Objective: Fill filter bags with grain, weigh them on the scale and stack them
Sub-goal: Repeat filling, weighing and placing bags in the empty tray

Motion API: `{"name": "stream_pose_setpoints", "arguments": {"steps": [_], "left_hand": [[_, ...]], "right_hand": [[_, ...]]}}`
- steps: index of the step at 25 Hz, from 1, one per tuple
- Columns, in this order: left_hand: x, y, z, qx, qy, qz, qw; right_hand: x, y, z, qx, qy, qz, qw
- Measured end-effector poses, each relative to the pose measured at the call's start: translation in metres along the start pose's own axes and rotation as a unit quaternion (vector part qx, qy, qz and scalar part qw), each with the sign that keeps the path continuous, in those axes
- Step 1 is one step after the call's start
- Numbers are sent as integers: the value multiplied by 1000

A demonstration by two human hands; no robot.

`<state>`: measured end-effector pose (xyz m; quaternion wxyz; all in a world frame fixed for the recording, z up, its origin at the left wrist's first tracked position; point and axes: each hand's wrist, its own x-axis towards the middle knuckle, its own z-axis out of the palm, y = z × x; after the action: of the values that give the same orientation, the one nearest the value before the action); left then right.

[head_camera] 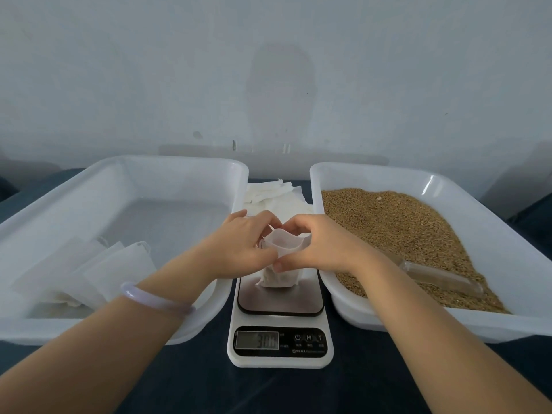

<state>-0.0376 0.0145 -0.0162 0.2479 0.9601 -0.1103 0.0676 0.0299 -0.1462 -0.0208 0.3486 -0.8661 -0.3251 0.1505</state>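
Note:
A white filter bag [279, 274] with grain in its lower part stands on the platform of a white kitchen scale [280, 324]. My left hand [242, 246] and my right hand [316, 243] both pinch the bag's open top from either side. The scale's display [257, 340] shows a reading that is too blurred to read surely. Brown grain [403, 234] fills the white tray [507, 321] on the right, with a clear plastic scoop [442, 277] lying in it. Several filled bags [89, 273] lie stacked in the white tray [185, 171] on the left.
A pile of empty white filter bags [274, 194] lies behind the scale, between the two trays. Everything stands on a dark blue cloth [268, 389] against a pale wall. A lilac bangle [155, 300] is on my left wrist.

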Motion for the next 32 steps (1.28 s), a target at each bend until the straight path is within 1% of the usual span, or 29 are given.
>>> {"name": "stream_pose_setpoints", "arguments": {"steps": [15, 24, 27, 30, 32], "left_hand": [[1, -4, 2, 12, 3, 9, 1000], [2, -4, 3, -16, 19, -19, 999], [-2, -3, 1, -28, -2, -15, 999], [-2, -2, 1, 23, -11, -21, 999], [1, -3, 2, 12, -1, -28, 1000]], "right_hand": [[0, -1, -1, -8, 4, -8, 1000], [-1, -1, -3, -11, -12, -14, 1000], [2, 1, 1, -48, 21, -22, 998], [1, 2, 1, -16, 72, -53, 996], [1, 2, 0, 7, 93, -66, 993]]}}
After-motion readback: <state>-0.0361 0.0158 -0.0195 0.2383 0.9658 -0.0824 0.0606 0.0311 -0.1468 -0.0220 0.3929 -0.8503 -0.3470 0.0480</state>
